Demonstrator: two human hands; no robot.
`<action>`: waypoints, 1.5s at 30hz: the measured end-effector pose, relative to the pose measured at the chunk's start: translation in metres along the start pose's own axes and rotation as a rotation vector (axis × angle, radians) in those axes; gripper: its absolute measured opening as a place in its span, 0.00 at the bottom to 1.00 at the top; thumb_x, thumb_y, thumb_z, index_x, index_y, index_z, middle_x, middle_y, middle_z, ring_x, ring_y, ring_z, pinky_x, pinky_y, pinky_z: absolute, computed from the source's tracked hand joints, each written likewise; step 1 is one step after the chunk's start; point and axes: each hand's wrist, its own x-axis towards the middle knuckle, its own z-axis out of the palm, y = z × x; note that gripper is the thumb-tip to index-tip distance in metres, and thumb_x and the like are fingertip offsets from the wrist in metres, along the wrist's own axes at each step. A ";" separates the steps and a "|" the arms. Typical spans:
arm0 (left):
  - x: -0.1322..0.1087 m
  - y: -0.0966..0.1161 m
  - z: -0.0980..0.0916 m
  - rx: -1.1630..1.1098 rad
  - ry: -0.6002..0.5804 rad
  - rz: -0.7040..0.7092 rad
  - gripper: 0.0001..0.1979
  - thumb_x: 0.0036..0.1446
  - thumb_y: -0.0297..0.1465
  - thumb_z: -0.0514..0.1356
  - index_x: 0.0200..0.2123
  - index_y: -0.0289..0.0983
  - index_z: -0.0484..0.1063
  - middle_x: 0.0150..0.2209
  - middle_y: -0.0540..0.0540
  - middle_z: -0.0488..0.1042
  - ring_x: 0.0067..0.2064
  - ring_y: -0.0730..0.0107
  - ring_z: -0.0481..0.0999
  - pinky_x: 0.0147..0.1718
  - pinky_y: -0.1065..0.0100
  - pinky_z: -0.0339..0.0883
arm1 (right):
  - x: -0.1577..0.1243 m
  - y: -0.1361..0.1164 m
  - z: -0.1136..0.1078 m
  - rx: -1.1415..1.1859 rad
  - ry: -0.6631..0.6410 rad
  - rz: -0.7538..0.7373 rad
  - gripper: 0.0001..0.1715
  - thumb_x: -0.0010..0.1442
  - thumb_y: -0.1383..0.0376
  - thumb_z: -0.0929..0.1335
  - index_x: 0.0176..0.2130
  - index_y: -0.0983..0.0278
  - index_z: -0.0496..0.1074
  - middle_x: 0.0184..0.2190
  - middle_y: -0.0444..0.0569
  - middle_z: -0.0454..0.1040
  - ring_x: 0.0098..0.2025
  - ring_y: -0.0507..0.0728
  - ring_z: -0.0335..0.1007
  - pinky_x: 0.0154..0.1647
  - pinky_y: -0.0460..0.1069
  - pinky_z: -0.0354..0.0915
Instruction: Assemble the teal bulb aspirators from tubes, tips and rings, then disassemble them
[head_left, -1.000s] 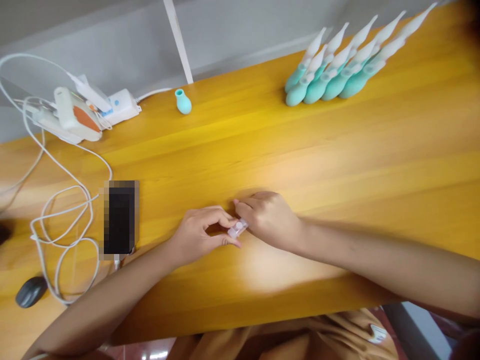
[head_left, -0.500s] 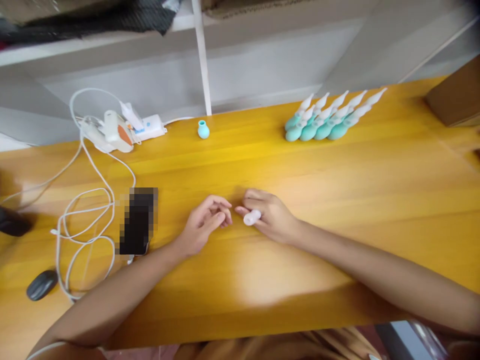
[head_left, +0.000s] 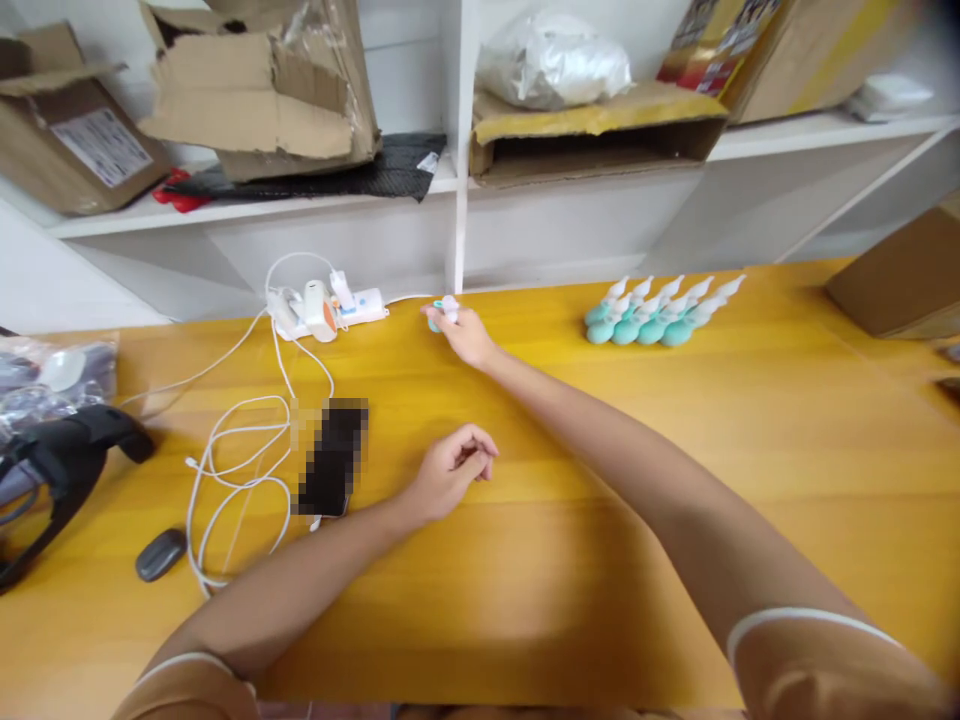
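Observation:
At the table's back edge, my right hand (head_left: 471, 338) is closed on a small white translucent tube-like piece (head_left: 450, 307). Its fingers also reach around a small teal squeeze bulb (head_left: 433, 322), mostly covered by them; how firmly they grip it I cannot tell. Nearer to me, my left hand (head_left: 452, 478) rests over the table with fingers loosely curled, a gap by the thumb and nothing visible inside. Several teal bulbs with white pointed nozzles (head_left: 651, 318) stand in close rows to the right.
A power strip (head_left: 365, 306) with plugged-in chargers lies at the back left. White cables (head_left: 196, 500) loop beside a dark phone (head_left: 334, 458) and a black mouse (head_left: 161, 555). A cardboard box (head_left: 900, 275) stands at the right, and a shelf (head_left: 460, 240) rises behind the table.
My right hand has moved from near my left hand to the teal bulb at the back, carrying the white piece. My left hand has curled slightly more. The view has tilted upward, showing more shelf.

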 end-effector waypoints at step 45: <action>-0.003 0.001 -0.005 0.494 -0.001 0.026 0.18 0.71 0.41 0.66 0.59 0.44 0.71 0.51 0.45 0.76 0.45 0.64 0.76 0.45 0.64 0.73 | -0.223 -0.012 -0.042 0.200 -0.145 0.262 0.12 0.63 0.76 0.63 0.33 0.63 0.71 0.27 0.46 0.73 0.27 0.53 0.65 0.32 0.48 0.52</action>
